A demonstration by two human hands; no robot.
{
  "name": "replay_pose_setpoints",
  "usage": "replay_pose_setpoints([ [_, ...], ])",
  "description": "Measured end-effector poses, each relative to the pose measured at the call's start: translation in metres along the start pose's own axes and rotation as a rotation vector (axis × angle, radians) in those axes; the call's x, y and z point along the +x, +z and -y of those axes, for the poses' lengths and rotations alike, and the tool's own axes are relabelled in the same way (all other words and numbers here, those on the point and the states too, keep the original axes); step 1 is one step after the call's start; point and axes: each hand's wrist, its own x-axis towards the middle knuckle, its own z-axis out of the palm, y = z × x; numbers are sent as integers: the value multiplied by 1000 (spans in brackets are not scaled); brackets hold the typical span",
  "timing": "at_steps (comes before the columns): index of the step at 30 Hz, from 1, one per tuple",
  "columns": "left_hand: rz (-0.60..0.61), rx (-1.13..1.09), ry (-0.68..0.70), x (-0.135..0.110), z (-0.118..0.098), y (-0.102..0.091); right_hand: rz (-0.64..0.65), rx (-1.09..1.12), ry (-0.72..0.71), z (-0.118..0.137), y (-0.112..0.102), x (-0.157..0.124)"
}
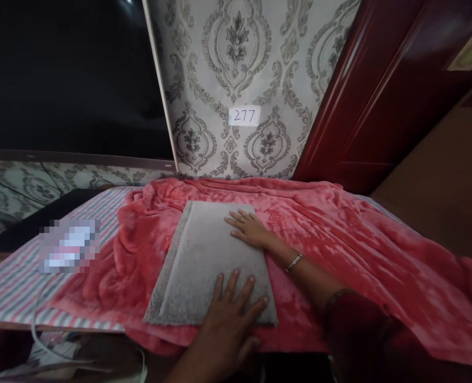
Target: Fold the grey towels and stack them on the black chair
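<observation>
A grey folded cloth (204, 250) with a soft, towel-like surface lies flat on a rumpled red plush blanket (308, 223). A raised fold runs down its left side. My left hand (232, 308) rests palm down on the cloth's near right part, fingers spread. Farther back, my right hand (250, 229) lies flat near the cloth's upper right edge, fingers stretched to the left. That wrist wears a silver bracelet (294, 262). Neither hand grips anything.
A striped cloth (16, 276) covers the table beneath the blanket. On it at left sits a pixelated object (69, 247), with a white cable (34, 319) nearby. Behind stand a large dark screen (68, 80), a patterned wall with a "277" label (244, 116), and a dark red door (363, 106).
</observation>
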Motion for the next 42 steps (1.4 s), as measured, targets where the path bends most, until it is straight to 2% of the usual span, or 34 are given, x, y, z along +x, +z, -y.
replay_pose_setpoints([
  [7,18,0,1,-7,5,2,-9,-3,115,-27,0,31],
  [10,27,-12,-8,-7,2,0,-25,-4,187,-31,4,41],
  [15,41,-45,-26,-5,-3,-10,-32,-16,218,-30,6,41],
  [20,107,-98,-11,-9,9,-35,-7,-75,237,-15,-11,41],
  [23,19,-57,-84,-22,33,-43,-76,-126,87,17,-16,44],
  [25,-78,19,-173,-33,51,-40,-71,-97,-96,46,-12,46],
  [27,-139,100,-237,-44,65,-32,-8,-45,-266,72,-4,50],
  [29,-165,175,-259,-54,73,-22,54,0,-341,87,5,59],
  [32,-190,252,-259,-61,75,-10,82,35,-291,88,12,81],
  [36,-225,271,-252,-64,74,1,73,5,-202,72,13,114],
  [42,-211,196,-252,-67,78,17,81,-40,-60,59,17,146],
])
